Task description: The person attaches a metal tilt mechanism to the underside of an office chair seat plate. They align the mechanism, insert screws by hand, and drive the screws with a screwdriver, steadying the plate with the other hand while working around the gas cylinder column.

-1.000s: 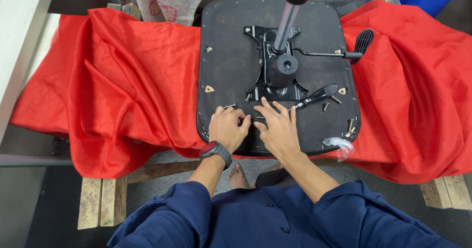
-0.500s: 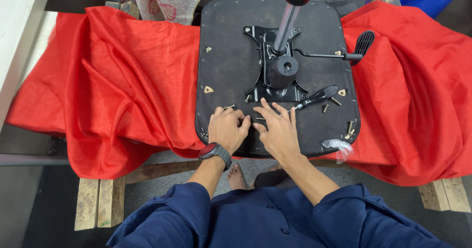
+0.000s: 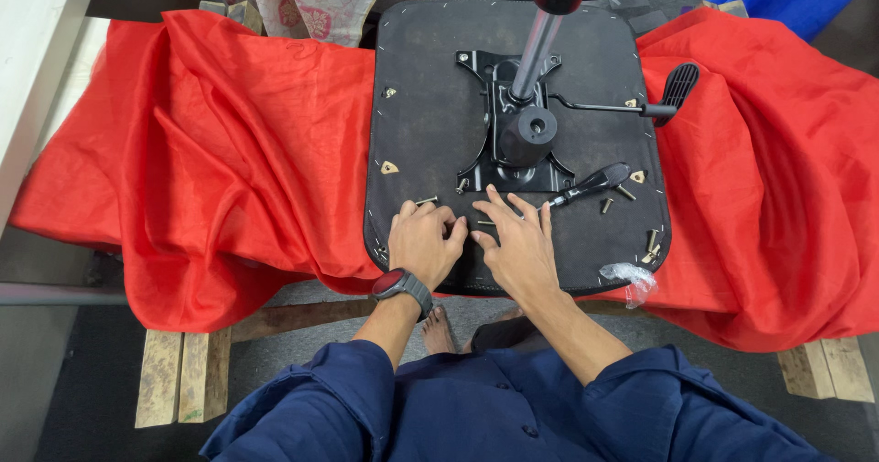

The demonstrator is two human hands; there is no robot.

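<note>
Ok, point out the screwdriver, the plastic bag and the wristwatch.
screwdriver (image 3: 591, 184): head view, on its black handle.
plastic bag (image 3: 630, 277): head view, middle of the crumpled clear film.
wristwatch (image 3: 392, 283): head view, on its dark face, left wrist.

Our left hand (image 3: 423, 240) lies palm down, fingers curled toward the thumb, a dark watch on the wrist. Our right hand (image 3: 518, 242) lies flat just beside it, fingers spread. Both forearms are bare below rolled blue sleeves.
</note>
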